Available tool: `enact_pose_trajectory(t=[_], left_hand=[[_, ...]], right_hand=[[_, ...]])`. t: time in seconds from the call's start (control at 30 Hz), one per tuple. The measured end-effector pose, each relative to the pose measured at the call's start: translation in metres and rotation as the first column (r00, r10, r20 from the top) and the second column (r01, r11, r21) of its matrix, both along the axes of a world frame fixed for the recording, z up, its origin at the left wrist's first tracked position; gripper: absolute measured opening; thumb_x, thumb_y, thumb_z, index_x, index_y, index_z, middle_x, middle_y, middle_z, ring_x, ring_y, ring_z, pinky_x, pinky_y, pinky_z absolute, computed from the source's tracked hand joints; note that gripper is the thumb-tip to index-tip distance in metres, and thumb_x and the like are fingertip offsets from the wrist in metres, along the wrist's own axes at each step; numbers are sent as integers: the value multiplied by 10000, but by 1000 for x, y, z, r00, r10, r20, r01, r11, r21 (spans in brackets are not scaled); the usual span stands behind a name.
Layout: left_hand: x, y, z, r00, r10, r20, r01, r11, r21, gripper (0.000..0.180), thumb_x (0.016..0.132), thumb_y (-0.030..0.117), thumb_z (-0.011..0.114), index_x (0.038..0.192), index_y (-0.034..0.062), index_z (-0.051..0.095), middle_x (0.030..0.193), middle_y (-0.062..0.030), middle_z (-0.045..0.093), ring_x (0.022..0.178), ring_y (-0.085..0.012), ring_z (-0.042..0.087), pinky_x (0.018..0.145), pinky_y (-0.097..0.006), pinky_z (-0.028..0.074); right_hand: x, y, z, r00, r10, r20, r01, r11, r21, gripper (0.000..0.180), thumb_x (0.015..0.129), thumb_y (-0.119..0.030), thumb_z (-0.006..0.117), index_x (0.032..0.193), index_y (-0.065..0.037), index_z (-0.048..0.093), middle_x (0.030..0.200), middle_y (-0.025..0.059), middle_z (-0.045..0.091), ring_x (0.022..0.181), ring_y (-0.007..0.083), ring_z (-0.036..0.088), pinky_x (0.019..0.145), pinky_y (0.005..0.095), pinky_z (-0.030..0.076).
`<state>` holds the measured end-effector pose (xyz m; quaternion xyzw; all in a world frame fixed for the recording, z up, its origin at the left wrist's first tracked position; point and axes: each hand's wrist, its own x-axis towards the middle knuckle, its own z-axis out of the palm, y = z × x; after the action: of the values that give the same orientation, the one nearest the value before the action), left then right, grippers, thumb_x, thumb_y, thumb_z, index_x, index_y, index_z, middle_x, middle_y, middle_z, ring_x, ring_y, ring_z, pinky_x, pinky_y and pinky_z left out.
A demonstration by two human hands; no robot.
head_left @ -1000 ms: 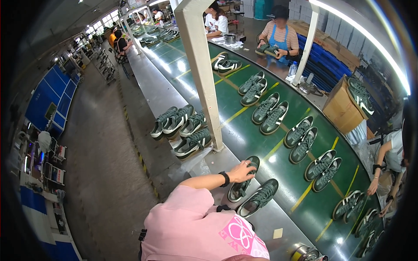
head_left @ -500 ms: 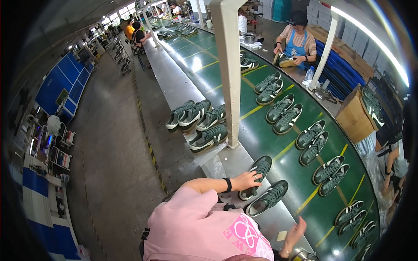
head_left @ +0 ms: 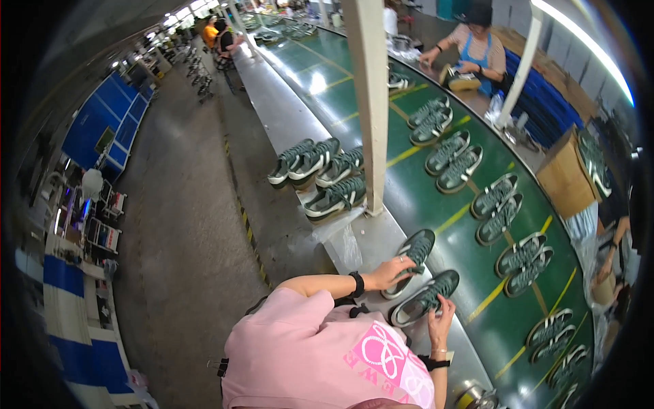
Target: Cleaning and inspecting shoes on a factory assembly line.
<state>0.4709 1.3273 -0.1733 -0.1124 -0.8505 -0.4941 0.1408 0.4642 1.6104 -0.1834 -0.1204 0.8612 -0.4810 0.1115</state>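
Note:
Two dark green sneakers with white stripes lie side by side on the metal ledge in front of me. My left hand (head_left: 390,274) reaches over the left sneaker (head_left: 417,247), its fingers closed at the lower laces and collar. At the right sneaker (head_left: 428,297), my right hand (head_left: 441,320) has its bent fingers against the side near the collar and laces. Whether a lace is pinched in either hand is too small to tell.
A green conveyor belt (head_left: 470,273) carries several pairs of similar sneakers. More sneakers (head_left: 334,194) stand on the ledge by a white post (head_left: 368,102). Across the belt a person (head_left: 477,54) in a blue apron handles a shoe. A metal pot (head_left: 470,394) is at lower right.
My right hand has come up from beside the ledge to the right sneaker. My left hand stays at the left sneaker, its fingers now more curled. The view has shifted slightly.

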Motion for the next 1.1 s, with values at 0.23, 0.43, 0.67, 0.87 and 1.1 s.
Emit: enact_pose_trajectory(t=[0.23,0.43,0.67,0.87,1.1], left_hand=[[6,-8,19,956,70,286,-72,997,-5,351,952,204,640,1247,49,529,1077,-226,656,978,-391,653,843,-413,511],[42,-4,26,906,-17,424,104,977,-184,634,874,233,702,1385,37,381,1245,-238,600,1152,-401,578,959,-477,440],[40,20,-8,898,-12,440,261,820,-510,729,862,300,712,1425,3,355,1408,-225,482,1307,-364,461,1041,-553,342],[36,34,-13,908,2,420,227,839,-495,690,840,272,730,1394,6,416,1377,-218,497,1300,-367,459,1012,-485,390],[52,32,0,987,27,158,75,794,-603,613,819,230,751,1339,13,509,1202,-181,562,1181,-326,522,981,-448,398]], right_hand=[[-13,-9,4,994,-28,-109,31,999,28,195,847,-48,678,1042,-53,682,900,117,611,809,256,628,733,355,510],[-4,-4,11,948,-71,-311,77,997,8,158,798,-106,733,937,-71,667,976,108,625,1015,318,584,918,398,461],[11,-13,27,969,56,-241,-56,998,9,188,820,-111,712,978,-44,637,1058,99,665,1014,307,581,894,415,442],[24,-6,22,987,13,-162,1,996,89,272,824,-127,721,1054,-33,609,948,154,632,908,342,567,811,429,441],[46,-7,26,994,-68,90,74,995,-60,292,873,-69,671,1144,-22,572,1002,212,640,883,399,632,797,439,511]])
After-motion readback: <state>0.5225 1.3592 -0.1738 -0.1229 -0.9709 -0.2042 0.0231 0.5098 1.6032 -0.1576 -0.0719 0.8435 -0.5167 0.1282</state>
